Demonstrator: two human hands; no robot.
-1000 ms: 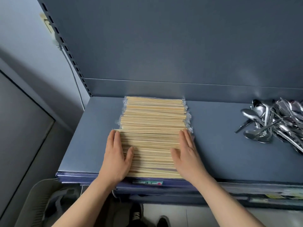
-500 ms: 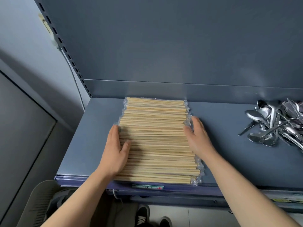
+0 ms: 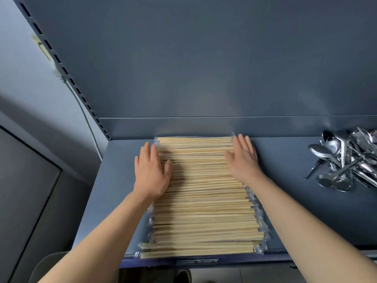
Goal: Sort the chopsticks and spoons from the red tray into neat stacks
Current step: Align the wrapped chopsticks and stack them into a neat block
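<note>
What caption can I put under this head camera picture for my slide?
Open left hand and right hand rest on the wrapped chopsticks on a grey shelf, spoons heaped nearby.

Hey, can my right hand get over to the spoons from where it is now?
Probably yes. The right hand lies flat on the right edge of the chopsticks, holding nothing, and only bare shelf lies between it and the spoons heaped farther right.

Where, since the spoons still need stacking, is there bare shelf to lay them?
The widest bare shelf lies between the chopsticks and the spoons. A narrower strip runs left of the chopsticks. The far right, under the spoons, is crowded.
</note>
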